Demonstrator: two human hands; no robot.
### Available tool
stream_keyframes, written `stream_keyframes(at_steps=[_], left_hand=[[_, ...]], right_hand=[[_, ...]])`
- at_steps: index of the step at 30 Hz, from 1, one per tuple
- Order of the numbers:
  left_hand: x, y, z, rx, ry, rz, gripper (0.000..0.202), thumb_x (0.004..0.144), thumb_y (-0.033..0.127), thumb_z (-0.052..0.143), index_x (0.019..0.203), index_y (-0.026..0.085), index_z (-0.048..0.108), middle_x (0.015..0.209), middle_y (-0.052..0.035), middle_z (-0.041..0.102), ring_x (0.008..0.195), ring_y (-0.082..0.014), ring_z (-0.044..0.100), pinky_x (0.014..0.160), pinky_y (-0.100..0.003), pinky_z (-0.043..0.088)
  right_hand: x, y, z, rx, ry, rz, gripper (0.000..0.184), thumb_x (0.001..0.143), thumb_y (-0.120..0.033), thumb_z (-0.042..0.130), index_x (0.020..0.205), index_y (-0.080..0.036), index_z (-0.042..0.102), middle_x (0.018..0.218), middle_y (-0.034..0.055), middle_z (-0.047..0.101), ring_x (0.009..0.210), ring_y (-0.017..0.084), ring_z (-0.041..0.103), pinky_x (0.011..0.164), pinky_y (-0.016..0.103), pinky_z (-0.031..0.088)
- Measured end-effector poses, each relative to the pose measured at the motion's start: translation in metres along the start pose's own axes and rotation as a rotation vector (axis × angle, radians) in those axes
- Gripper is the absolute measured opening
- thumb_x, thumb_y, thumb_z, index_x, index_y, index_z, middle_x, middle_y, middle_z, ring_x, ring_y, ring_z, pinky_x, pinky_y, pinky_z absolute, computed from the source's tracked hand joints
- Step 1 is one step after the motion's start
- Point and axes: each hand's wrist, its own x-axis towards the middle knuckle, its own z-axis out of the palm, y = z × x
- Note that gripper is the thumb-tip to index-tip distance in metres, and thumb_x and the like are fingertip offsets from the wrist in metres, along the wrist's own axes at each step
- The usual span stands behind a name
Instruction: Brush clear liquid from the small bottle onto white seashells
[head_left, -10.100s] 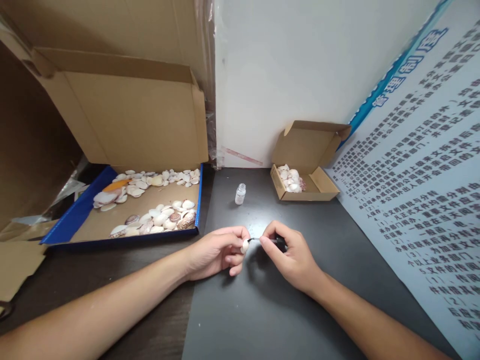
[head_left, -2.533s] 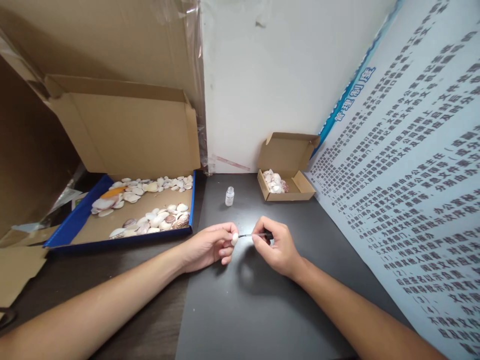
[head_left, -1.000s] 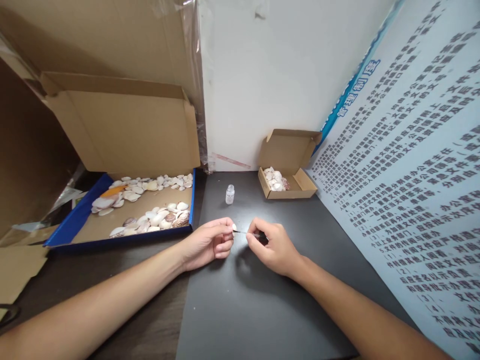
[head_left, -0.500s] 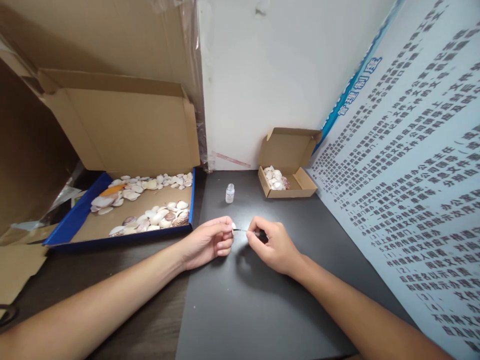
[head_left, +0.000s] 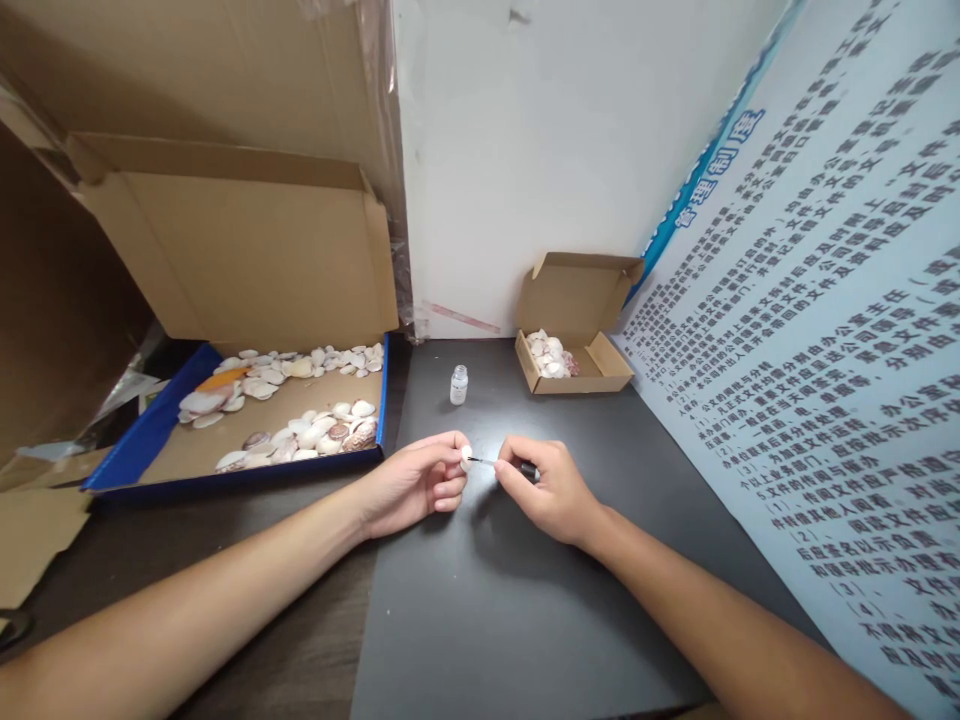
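Between the thumb and fingers of my left hand is a small white seashell, partly hidden by the fingertips. My right hand is closed on a thin brush with a black cap handle. The brush's dark tip meets the face of the shell. Behind both hands a small clear bottle with a printed label stands upright and uncapped on the dark tabletop.
At left lies an open blue-edged cardboard box with many loose shells. A smaller open carton at the back right holds white shells. A white wall and a printed poster bound the table.
The shell has turned so more of its face shows. The black cap in my right hand has tilted into clearer view, and the brush tip stays at the shell.
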Motion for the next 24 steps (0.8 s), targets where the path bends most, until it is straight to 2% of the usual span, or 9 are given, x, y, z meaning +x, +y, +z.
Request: stream_keyframes(at_steps=[5,9,14,17,19,24], left_hand=[[-0.0008,0.0004,0.0020,-0.002,0.010,0.003,0.007,0.083,0.016,0.059,0.080,0.016,0.053,0.064,0.0049,0.036,0.049,-0.0053,0.033,0.049,-0.019,0.026],[-0.0014,0.0016,0.0036,0.010,0.017,0.000,0.008,0.081,0.017,0.061,0.079,0.015,0.053,0.064,0.0048,0.036,0.050,-0.0056,0.032,0.049,-0.019,0.026],[-0.0005,0.0005,0.0022,0.018,-0.007,0.002,0.012,0.084,0.019,0.060,0.075,0.014,0.052,0.063,0.0055,0.033,0.049,-0.0051,0.030,0.048,-0.019,0.026],[-0.0001,-0.0007,0.0018,0.021,-0.017,0.012,0.016,0.085,0.020,0.059,0.074,0.014,0.051,0.063,0.0054,0.033,0.049,-0.0049,0.030,0.048,-0.018,0.026],[0.0001,-0.0007,0.0023,0.020,-0.001,0.009,0.015,0.085,0.021,0.060,0.075,0.014,0.052,0.064,0.0053,0.034,0.049,-0.0049,0.031,0.048,-0.018,0.026],[-0.0001,0.0007,0.0036,-0.012,-0.002,0.007,0.015,0.082,0.023,0.061,0.075,0.015,0.051,0.064,0.0049,0.036,0.048,-0.0055,0.031,0.047,-0.019,0.028]], right_hand=[[-0.0007,-0.0015,0.0001,-0.050,-0.034,0.038,0.020,0.082,-0.021,0.050,0.063,-0.018,0.046,0.056,-0.0041,0.045,0.052,0.010,0.038,0.054,0.023,0.028],[-0.0013,-0.0022,0.0000,0.007,-0.020,-0.033,0.021,0.085,-0.024,0.049,0.065,-0.018,0.047,0.058,-0.0040,0.044,0.054,0.010,0.039,0.055,0.023,0.029],[-0.0005,-0.0017,0.0003,-0.053,-0.023,0.056,0.024,0.083,-0.024,0.051,0.061,-0.018,0.043,0.054,-0.0048,0.039,0.052,0.009,0.034,0.053,0.024,0.026],[-0.0010,-0.0018,-0.0007,0.016,0.021,-0.009,0.027,0.084,-0.025,0.050,0.060,-0.018,0.039,0.055,-0.0048,0.037,0.052,0.009,0.033,0.052,0.023,0.026],[-0.0016,-0.0014,-0.0004,0.039,0.006,-0.039,0.028,0.084,-0.025,0.050,0.060,-0.018,0.039,0.055,-0.0050,0.036,0.052,0.009,0.032,0.052,0.023,0.026],[-0.0010,0.0014,0.0030,-0.024,-0.017,0.026,0.028,0.085,-0.025,0.051,0.060,-0.018,0.041,0.055,-0.0051,0.037,0.053,0.009,0.033,0.053,0.024,0.026]])
